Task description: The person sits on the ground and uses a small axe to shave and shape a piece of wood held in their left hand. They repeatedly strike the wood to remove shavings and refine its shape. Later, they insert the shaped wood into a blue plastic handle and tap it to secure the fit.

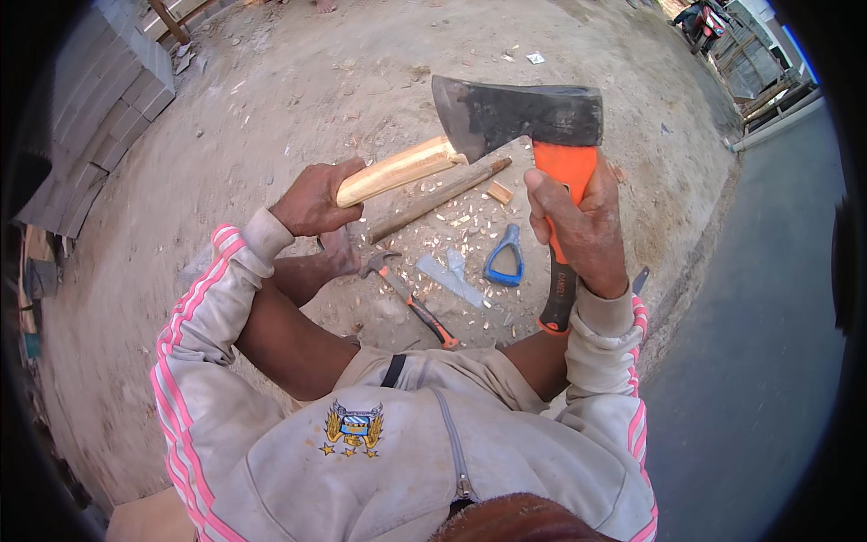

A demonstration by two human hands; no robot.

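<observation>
My left hand grips a pale, freshly shaved wooden stick that slants up to the right, its far end at the blade of an axe. My right hand holds the axe by its orange and black handle, with the dark head raised near the top. Below the pale stick a brown weathered pole lies diagonally. On the ground between my legs are a claw hammer, a blue D-shaped handle, a clear plastic piece, a small wood block and scattered chips.
Stacked grey blocks stand at the upper left. A parked motorbike and a pale pipe are at the upper right. A smooth grey concrete edge runs along my right side. Bare feet show at the top.
</observation>
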